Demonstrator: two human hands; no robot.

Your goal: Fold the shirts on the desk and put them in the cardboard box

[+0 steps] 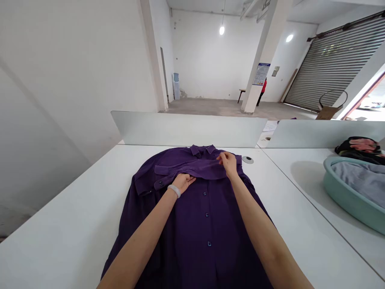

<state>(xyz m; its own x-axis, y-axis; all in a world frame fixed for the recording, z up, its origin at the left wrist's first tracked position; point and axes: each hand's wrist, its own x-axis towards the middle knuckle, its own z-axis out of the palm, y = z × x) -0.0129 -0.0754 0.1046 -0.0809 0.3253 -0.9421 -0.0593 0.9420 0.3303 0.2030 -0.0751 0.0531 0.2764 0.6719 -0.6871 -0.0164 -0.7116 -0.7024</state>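
- Purple button-front shirt [207, 224]: lay face up on the white counter [69, 237], collar near the far edge and body running toward the near edge; a long sleeve [180, 170] was folded across the chest, its buttoned cuff [147, 185] toward the left.
- Left hand [183, 181]: lay on the folded sleeve, with a white bangle [174, 191] at the wrist; the fingers [190, 179] were extended and apparently not gripping.
- Right hand [227, 163]: was at the upper chest, just below the collar; the fingers [220, 159] were closed on a pinch of the purple cloth.
- Round cable grommet [248, 159]: was set in the counter just beside the shirt's shoulder, near the far edge.
- Teal plastic basin [333, 182]: stood near the right edge of an adjoining counter section, holding grey cloth [361, 178].
- Dark floral garment [359, 149]: lay behind the basin, touching its far rim.
- White partition panels [186, 128]: stood along the far counter edges.
- Person in red [264, 86]: stood well beyond, partly hidden by a pillar [264, 60].
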